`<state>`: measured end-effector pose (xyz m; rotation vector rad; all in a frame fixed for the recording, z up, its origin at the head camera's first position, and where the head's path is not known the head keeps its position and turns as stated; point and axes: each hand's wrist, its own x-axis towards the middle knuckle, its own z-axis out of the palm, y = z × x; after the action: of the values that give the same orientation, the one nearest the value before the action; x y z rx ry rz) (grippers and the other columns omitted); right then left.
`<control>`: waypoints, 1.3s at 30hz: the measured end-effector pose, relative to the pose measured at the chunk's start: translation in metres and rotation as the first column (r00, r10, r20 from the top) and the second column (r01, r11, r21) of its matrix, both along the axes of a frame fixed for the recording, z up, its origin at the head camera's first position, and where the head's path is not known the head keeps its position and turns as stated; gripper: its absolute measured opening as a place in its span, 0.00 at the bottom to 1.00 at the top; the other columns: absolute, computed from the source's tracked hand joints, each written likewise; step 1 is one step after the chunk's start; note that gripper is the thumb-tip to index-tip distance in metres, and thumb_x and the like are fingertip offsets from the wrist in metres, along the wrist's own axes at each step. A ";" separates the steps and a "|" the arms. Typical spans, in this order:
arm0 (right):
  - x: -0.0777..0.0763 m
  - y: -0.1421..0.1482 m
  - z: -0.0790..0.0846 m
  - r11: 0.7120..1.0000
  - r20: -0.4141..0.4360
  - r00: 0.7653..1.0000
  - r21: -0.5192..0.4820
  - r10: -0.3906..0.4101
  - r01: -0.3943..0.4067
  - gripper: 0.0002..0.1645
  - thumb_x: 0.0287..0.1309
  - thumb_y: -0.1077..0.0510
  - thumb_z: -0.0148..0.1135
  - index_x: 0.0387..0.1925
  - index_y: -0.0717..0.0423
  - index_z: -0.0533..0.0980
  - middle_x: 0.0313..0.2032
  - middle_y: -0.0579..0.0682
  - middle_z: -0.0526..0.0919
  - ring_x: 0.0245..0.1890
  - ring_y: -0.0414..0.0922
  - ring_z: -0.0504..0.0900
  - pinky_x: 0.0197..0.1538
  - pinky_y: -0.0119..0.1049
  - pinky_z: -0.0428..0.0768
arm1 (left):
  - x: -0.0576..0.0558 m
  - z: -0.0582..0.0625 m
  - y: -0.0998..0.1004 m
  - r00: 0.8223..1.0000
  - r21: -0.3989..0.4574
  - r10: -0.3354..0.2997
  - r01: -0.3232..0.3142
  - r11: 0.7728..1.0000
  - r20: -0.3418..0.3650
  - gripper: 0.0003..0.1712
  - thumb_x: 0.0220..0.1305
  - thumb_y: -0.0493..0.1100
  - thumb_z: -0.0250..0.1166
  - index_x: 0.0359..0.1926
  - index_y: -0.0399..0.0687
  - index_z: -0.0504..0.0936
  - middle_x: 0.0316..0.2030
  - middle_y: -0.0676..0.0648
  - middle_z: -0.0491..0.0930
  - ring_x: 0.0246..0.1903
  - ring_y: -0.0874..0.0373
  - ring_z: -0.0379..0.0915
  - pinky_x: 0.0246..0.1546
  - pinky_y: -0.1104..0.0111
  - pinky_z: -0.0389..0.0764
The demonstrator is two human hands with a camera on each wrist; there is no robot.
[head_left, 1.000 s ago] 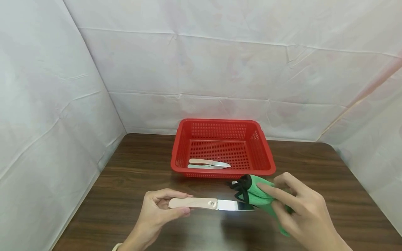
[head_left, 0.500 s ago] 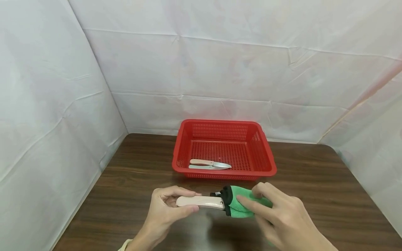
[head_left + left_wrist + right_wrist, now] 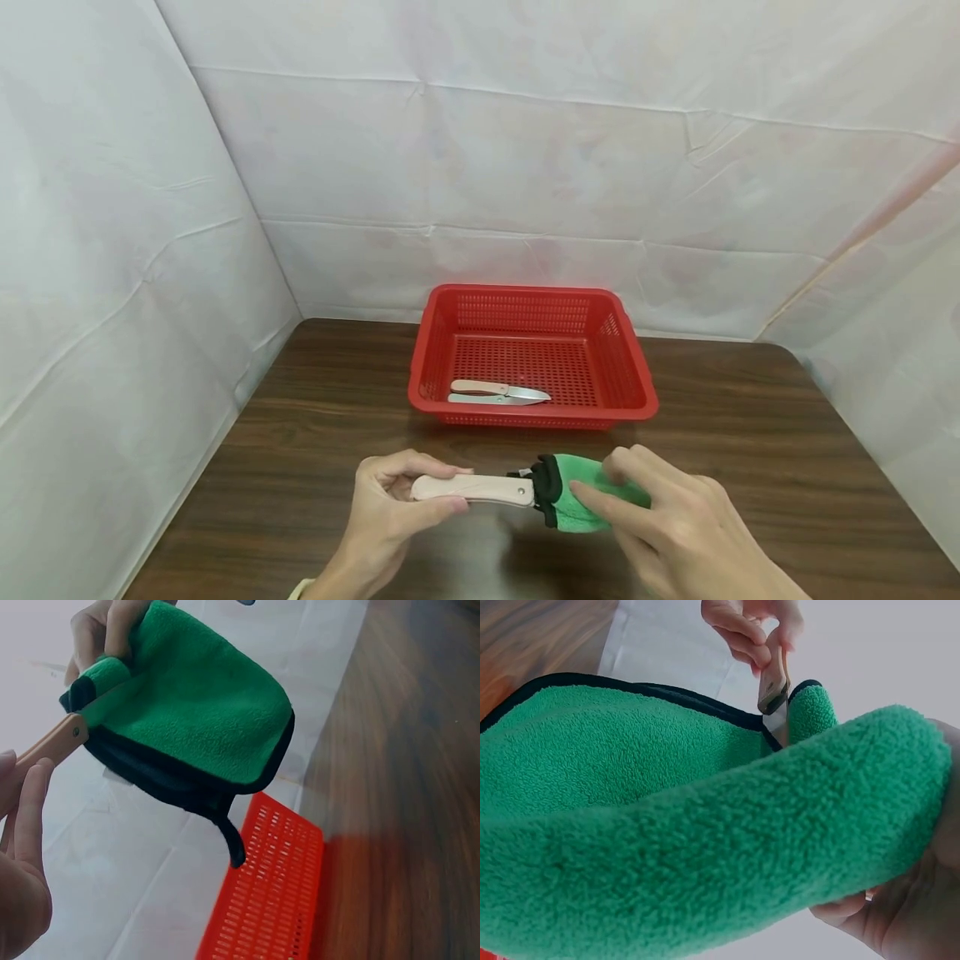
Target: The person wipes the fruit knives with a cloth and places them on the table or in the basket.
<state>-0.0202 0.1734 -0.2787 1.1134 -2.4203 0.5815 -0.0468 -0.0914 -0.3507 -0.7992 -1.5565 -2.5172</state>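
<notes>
My left hand (image 3: 390, 508) grips the pale pink handle of a folding knife (image 3: 480, 488), its fingers and thumb on either side. The blade points right and is covered by a green cloth (image 3: 583, 493) with black edging. With my right hand (image 3: 675, 521) I pinch the folded cloth around the blade, close against the handle's end. In the right wrist view a short strip of the blade (image 3: 778, 724) shows between the folds of cloth. A loose flap of the cloth (image 3: 202, 705) hangs down in the left wrist view.
Behind the hands a red plastic basket (image 3: 645, 387) stands on the dark wooden table (image 3: 322, 433). Two knives (image 3: 498, 392) lie in it near its front wall, one handle pinkish, the other pale grey. White sheeting (image 3: 525, 167) encloses the back and sides.
My right hand has moved left with the cloth, which now covers the blade that was mostly bare a second ago. The left hand still holds the handle, shifted slightly right.
</notes>
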 end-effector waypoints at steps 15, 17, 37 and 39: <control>-0.003 0.013 -0.007 0.998 -0.161 0.987 -0.057 0.005 -0.014 0.22 0.61 0.52 0.37 0.37 0.48 0.80 0.33 0.43 0.70 0.29 0.33 0.64 0.20 0.11 0.58 | 0.002 0.000 -0.022 1.000 0.030 0.006 -0.006 1.000 -0.012 0.20 0.39 0.16 0.60 0.35 0.35 0.80 0.33 0.36 0.80 0.34 0.47 0.77 0.30 0.66 0.79; -0.003 0.014 -0.008 0.998 -0.164 0.986 -0.058 0.008 -0.018 0.22 0.61 0.52 0.37 0.38 0.48 0.80 0.33 0.43 0.70 0.28 0.33 0.64 0.20 0.11 0.57 | 0.001 0.000 -0.023 1.000 0.024 0.004 -0.004 1.000 -0.011 0.20 0.39 0.16 0.60 0.35 0.35 0.80 0.33 0.36 0.80 0.34 0.46 0.77 0.30 0.66 0.79; -0.012 0.001 0.003 0.989 -0.249 0.969 -0.147 -0.005 -0.033 0.21 0.59 0.55 0.40 0.37 0.53 0.80 0.30 0.46 0.71 0.23 0.34 0.66 0.22 0.13 0.59 | -0.001 0.003 -0.015 0.999 -0.107 0.027 -0.030 0.994 -0.027 0.17 0.37 0.19 0.64 0.33 0.34 0.80 0.31 0.37 0.80 0.28 0.55 0.77 0.22 0.70 0.78; -0.011 -0.002 0.003 0.989 -0.231 0.973 -0.145 0.001 -0.035 0.21 0.60 0.54 0.39 0.38 0.52 0.80 0.31 0.45 0.70 0.23 0.33 0.66 0.21 0.12 0.59 | -0.002 0.004 -0.012 0.999 -0.103 0.023 -0.025 0.994 -0.025 0.17 0.37 0.19 0.64 0.33 0.34 0.80 0.31 0.36 0.80 0.28 0.55 0.78 0.23 0.69 0.79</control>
<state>-0.0311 0.1714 -0.2757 1.0775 -2.1349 0.5919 -0.0487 -0.1031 -0.3467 -0.8141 -1.6907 -2.4185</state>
